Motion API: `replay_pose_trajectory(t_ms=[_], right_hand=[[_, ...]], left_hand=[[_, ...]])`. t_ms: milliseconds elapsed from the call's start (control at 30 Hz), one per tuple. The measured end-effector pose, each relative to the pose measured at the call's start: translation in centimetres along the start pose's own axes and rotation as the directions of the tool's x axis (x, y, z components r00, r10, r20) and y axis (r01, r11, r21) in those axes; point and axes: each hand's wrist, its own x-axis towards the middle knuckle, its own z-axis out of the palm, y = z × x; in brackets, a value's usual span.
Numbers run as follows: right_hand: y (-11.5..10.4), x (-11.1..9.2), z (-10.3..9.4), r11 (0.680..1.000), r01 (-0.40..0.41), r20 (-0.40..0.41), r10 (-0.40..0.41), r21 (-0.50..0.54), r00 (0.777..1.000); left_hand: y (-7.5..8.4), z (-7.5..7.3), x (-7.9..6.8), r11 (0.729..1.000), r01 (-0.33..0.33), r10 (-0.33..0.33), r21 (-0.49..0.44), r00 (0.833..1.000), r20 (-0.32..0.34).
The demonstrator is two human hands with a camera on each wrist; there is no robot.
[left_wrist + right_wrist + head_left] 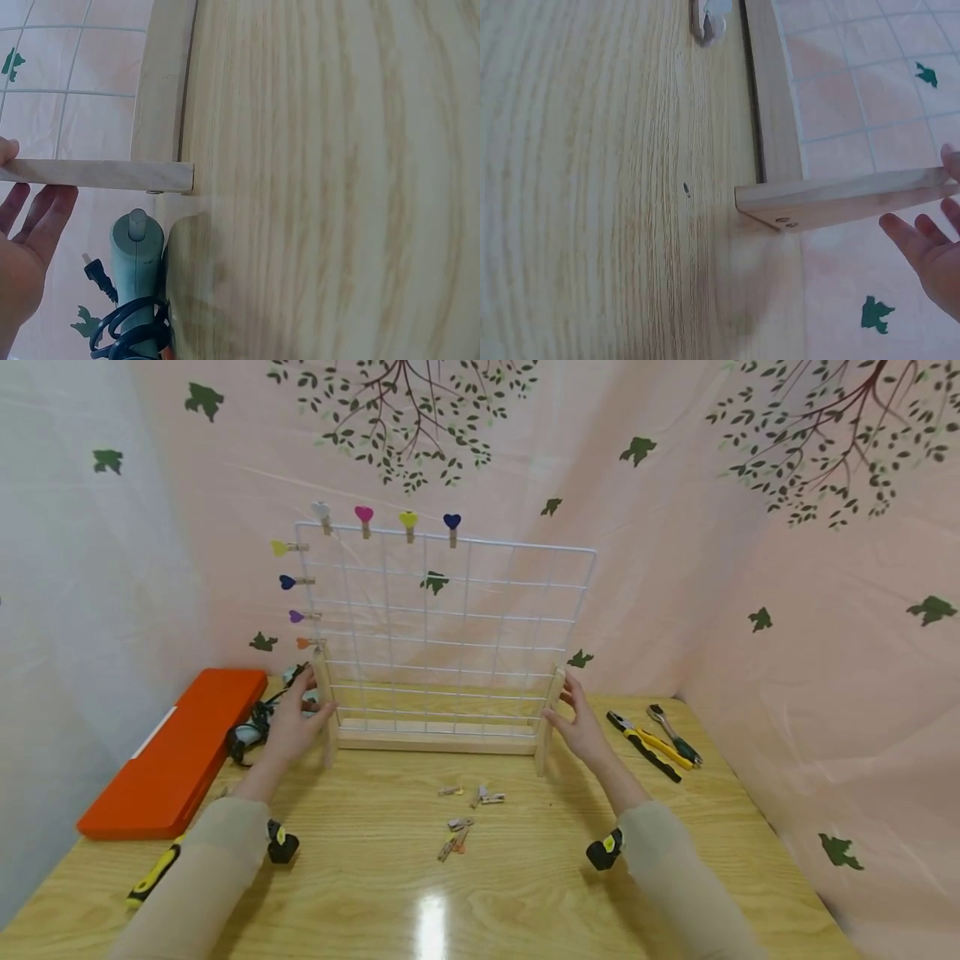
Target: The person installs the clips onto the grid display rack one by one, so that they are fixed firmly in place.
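Observation:
A wooden stand (435, 743) holds up a white wire grid (525, 545) on the table. My left hand (292, 722) grips its left post (97, 174), thumb on one side and fingers on the other. At the right post (840, 196), my right hand (585, 731) has its thumb and fingers on opposite sides. Heart-topped clothespins, such as a pink one (364, 515) and a dark blue one (452, 521), are clipped along the grid's top. Several more, including a purple one (297, 616), line its left side. Loose clothespins (491, 797) lie in front of the stand.
An orange case (176, 752) lies at the left. Beside it is a teal tool (137, 255) with a wound black cord and plug. A yellow-and-black tool (155, 872) lies near my left sleeve. Pliers (645, 747) and another hand tool (675, 735) lie at the right.

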Motion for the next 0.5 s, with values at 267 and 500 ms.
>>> replay_pose_trajectory(t_ms=[267, 500], right_hand=[[0.5, -1.7, -0.4, 0.996, -0.058, -0.067, 0.063, 0.065, 0.996], [0.6, -3.8, 0.9, 0.981, 0.022, 0.038, -0.015, -0.193, 0.999]], left_hand=[[0.2, 0.5, -0.1, 0.996, -0.006, 0.012, 0.085, 0.998, -0.066], [0.3, 0.7, -0.1, 0.991, 0.014, 0.002, 0.134, 0.993, -0.117]])
